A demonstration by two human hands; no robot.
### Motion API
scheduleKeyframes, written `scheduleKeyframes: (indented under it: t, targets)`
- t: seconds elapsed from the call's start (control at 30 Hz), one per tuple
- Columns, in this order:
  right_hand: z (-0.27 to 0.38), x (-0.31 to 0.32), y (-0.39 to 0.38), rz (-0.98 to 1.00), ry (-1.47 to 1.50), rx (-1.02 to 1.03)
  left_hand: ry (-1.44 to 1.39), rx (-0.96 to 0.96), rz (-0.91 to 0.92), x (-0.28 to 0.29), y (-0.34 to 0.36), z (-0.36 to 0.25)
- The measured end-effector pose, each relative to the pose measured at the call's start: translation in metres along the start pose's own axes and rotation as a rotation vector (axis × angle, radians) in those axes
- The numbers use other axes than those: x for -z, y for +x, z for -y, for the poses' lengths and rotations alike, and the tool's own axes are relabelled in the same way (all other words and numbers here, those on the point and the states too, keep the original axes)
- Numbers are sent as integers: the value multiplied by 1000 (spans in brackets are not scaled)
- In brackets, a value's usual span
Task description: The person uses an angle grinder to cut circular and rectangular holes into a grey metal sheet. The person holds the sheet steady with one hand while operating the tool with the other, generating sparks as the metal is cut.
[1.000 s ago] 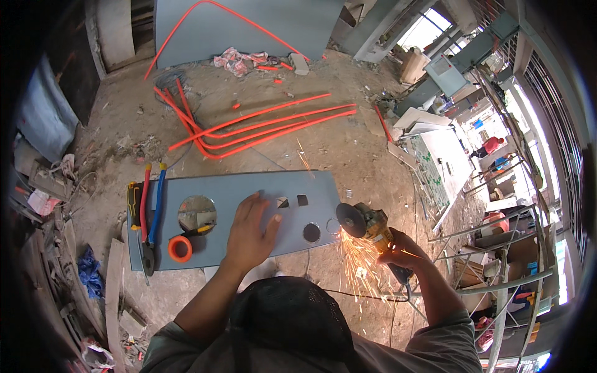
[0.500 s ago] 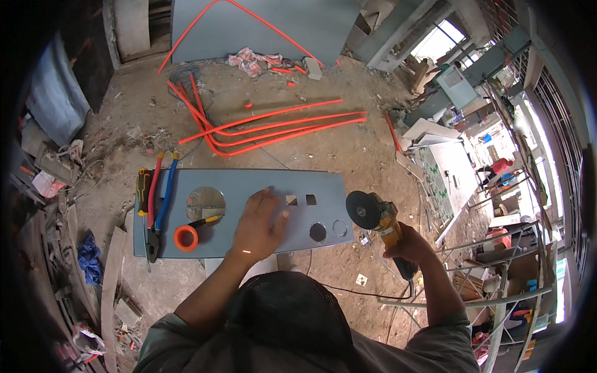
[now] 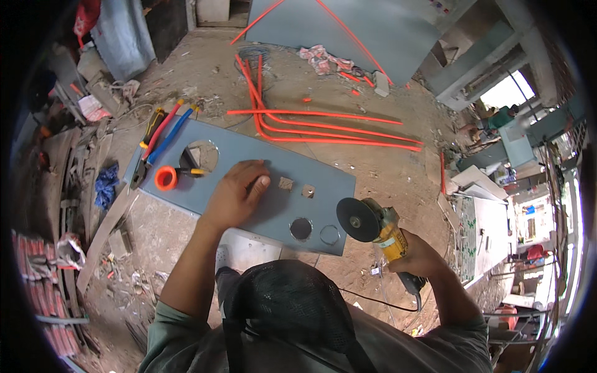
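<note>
My left hand [image 3: 239,193] lies on a grey metal panel [image 3: 249,149], thumb apart from the slightly bent fingers. It holds nothing, and the panel's two small square cutouts are just right of it. My right hand [image 3: 420,253] is wrapped round the body of a yellow angle grinder [image 3: 393,244]. The grinder's black disc [image 3: 359,220] faces up by the panel's right end, close to a drawn circle [image 3: 330,234] and a round hole [image 3: 301,229]. Whether the disc touches the panel I cannot tell.
On the panel's left lie red-and-blue-handled cutters [image 3: 165,140], a yellow-black handled tool [image 3: 152,127], an orange ring [image 3: 166,178] and a black-yellow tool [image 3: 190,171] beside a large hole. Bent orange pipes [image 3: 329,129] lie beyond. The grinder's cord [image 3: 379,301] trails over the ground.
The whole view has turned, so the panel and pipes now slant down to the right. My left hand stays on the panel; the grinder remains in my right hand near the panel's right end.
</note>
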State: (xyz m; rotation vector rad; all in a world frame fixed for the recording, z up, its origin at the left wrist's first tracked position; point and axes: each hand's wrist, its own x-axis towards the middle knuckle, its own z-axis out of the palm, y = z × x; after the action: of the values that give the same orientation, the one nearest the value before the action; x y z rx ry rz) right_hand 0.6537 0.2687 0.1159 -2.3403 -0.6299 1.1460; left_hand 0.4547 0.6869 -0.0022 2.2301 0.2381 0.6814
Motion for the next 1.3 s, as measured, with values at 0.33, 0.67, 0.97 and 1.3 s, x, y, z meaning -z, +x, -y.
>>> scheduleKeyframes:
  t: [0.33, 0.67, 0.97, 1.3]
  targets:
    - [-26, 11, 20, 121, -5, 65, 4, 67, -98, 1, -3, -7]
    - [-23, 8, 19, 156, 11, -2, 14, 75, -88, -1, -1, -7]
    - [-29, -4, 28, 192, 497, 99, -86, 88, -82, 4, -5, -5]
    - [-37, -8, -5, -68, 461, 151, -47, 57, -97, -2, -7, -2]
